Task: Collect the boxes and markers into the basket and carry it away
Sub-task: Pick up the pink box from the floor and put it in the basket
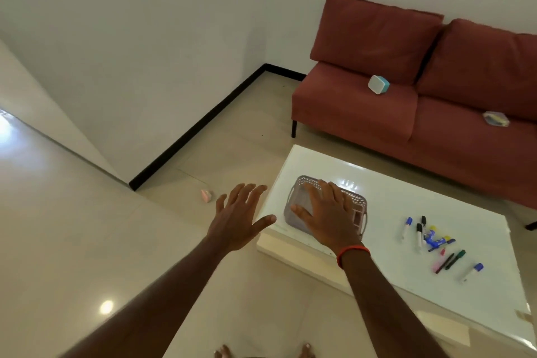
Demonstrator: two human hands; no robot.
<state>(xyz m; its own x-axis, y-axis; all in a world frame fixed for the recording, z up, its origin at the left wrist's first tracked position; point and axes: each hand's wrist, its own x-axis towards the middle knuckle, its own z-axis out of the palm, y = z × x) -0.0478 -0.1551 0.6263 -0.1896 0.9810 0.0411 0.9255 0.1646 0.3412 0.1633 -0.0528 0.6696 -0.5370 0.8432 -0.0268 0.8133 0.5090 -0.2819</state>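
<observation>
A grey perforated basket (356, 206) sits near the left end of the white low table (392, 192). My right hand (327, 212) is spread flat over the basket, fingers apart, holding nothing. My left hand (236, 216) hovers open over the floor just left of the table corner. Several markers (433, 241) lie scattered on the table to the right of the basket. A white and blue box (378, 84) rests on the red sofa seat, and a clear box (496, 118) with coloured contents lies farther right on it. A small pink box (205, 195) lies on the floor.
The red sofa (421, 67) stands behind the table against the white wall. Glossy beige tile floor (87, 227) stretches to the left, edged by a black skirting board (203, 122). My bare feet (261, 353) show at the bottom edge.
</observation>
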